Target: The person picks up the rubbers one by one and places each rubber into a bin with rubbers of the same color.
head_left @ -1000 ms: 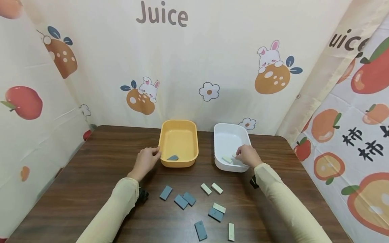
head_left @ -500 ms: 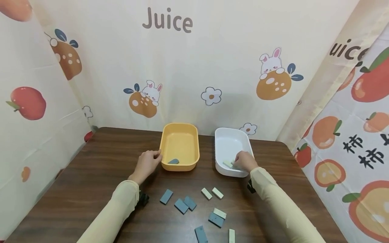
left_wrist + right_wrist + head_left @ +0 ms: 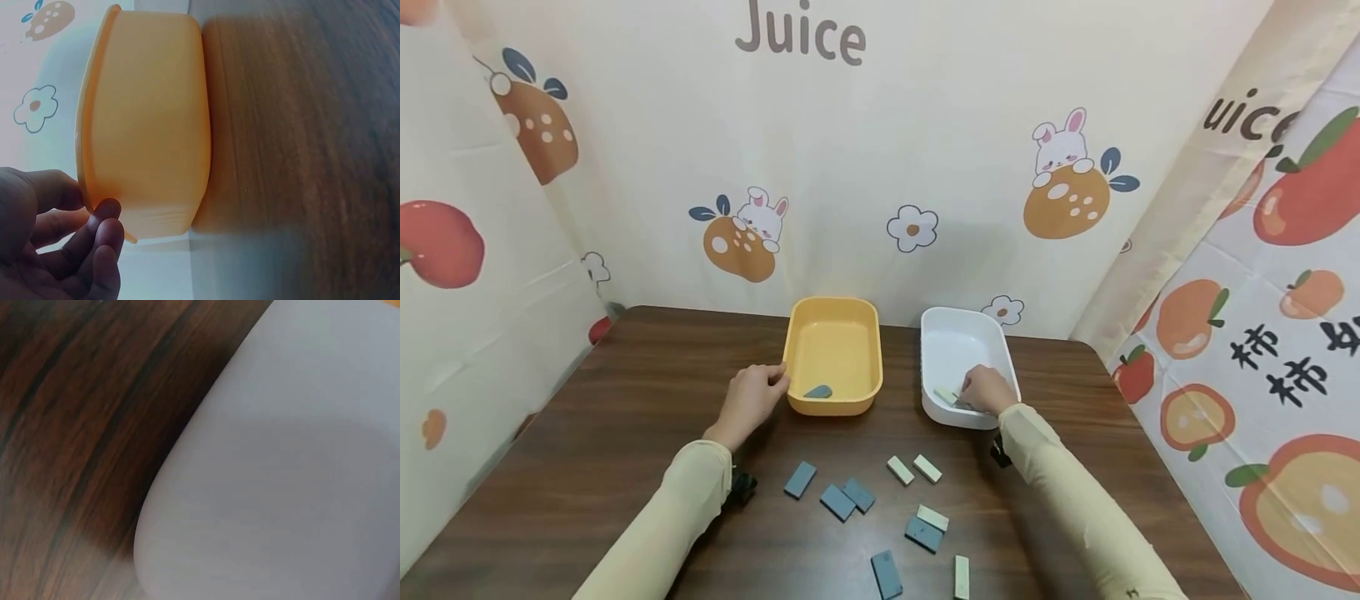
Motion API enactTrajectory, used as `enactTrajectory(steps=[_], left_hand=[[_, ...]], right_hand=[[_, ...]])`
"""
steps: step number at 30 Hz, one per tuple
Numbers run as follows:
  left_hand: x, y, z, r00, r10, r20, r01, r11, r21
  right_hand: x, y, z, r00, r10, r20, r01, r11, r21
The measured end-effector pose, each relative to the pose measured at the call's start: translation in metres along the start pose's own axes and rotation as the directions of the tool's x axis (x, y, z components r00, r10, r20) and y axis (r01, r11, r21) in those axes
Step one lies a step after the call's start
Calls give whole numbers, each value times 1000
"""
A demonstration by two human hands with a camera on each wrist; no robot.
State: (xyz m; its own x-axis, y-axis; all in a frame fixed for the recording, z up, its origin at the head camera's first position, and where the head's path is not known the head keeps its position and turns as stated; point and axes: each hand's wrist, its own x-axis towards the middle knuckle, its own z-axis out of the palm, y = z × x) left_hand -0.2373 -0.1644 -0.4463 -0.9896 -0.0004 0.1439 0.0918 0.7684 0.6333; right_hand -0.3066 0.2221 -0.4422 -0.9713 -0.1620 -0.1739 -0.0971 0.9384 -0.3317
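Dk wood table point(image 3: 647, 392), fruit-print cloth point(image 3: 842, 150) behind, cut off at edges. L hand point(image 3: 751, 398) pinches yellow tray point(image 3: 837, 346) by its rim; grey pc point(image 3: 819, 392) inside, partly hidden. R hand point(image 3: 987, 388) in white tray point(image 3: 955, 346) nr pale block point(image 3: 945, 396); fingertips hidden, can't tell grip.

The dark wood-grain table point(image 3: 647, 400) in front of me carries a yellow tray point(image 3: 835, 337) at twelve o'clock, a white tray point(image 3: 957, 340) at two, and five blue-grey blocks point(image 3: 838, 502) and four pale blocks point(image 3: 900, 471), some touching, scattered from the middle towards five.
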Motion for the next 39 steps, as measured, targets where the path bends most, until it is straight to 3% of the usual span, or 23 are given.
enactTrajectory(steps=[16, 31, 39], left_hand=[[0, 2, 1, 1000, -25, 10, 25, 1000, 5], [0, 4, -1, 1000, -15, 5, 15, 1000, 11], [1, 3, -2, 1000, -29, 12, 29, 1000, 5]], right_hand=[[1, -5, 2, 990, -135, 30, 131, 986, 105], [-10, 7, -19, 992, -109, -66, 118, 982, 149], [-25, 7, -29, 987, -48, -154, 73, 984, 161]])
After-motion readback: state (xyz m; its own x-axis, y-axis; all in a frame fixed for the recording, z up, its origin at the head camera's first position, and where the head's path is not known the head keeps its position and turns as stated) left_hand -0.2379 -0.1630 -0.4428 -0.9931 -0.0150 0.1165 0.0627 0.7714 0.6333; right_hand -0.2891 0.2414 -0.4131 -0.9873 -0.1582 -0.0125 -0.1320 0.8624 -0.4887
